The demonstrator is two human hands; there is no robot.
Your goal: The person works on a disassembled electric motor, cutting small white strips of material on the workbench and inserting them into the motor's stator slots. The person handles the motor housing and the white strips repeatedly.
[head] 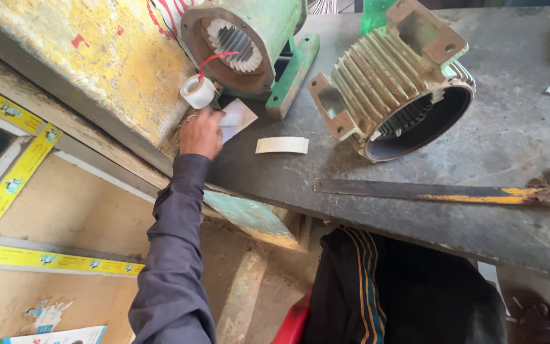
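the person's left arm wears a long sleeve (pixel 173 255) of dark slate-blue cloth, creased along its length, ending in a plain cuff at the wrist. the left hand (pixel 201 132) is bare, with no glove, ring or watch to be seen. the lap is covered by dark trousers (pixel 402 286) with thin orange stripes down the side. a bare foot (pixel 538 318) shows at the lower right corner
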